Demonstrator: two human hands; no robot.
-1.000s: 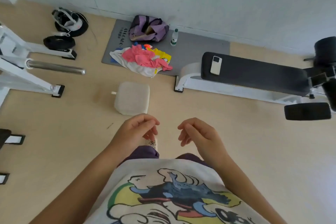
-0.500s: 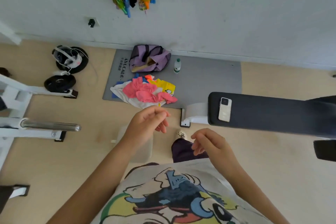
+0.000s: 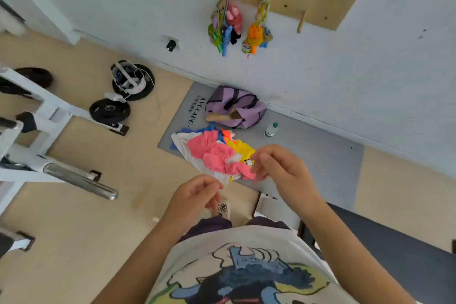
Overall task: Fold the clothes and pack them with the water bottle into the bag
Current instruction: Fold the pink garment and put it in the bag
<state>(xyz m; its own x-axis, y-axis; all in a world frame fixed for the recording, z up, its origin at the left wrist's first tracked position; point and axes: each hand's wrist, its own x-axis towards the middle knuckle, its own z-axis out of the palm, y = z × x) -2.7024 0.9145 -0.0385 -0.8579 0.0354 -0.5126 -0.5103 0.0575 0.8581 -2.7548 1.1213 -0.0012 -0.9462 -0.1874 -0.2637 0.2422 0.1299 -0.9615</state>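
A heap of clothes (image 3: 212,153), pink, white, yellow and blue, lies on the near left part of a grey mat (image 3: 320,155). Behind it a purple bag (image 3: 237,106) sits open against the wall. A small clear water bottle (image 3: 271,129) with a green cap stands on the mat to the right of the bag. My left hand (image 3: 195,198) hovers in front of my body, fingers loosely curled and holding nothing. My right hand (image 3: 281,168) is raised higher, in front of the heap's near right edge, fingers loosely bent and also holding nothing.
A dark padded bench (image 3: 394,254) runs along the right. On the left stand a white rack and steel bar (image 3: 79,180), weight plates (image 3: 109,111) and a headset (image 3: 128,76). Toys (image 3: 234,24) hang from a pegboard on the wall.
The view has tilted up and come closer to the mat, with the wall and pegboard filling more of the frame. My right hand rose toward the clothes heap while my left hand dropped lower.
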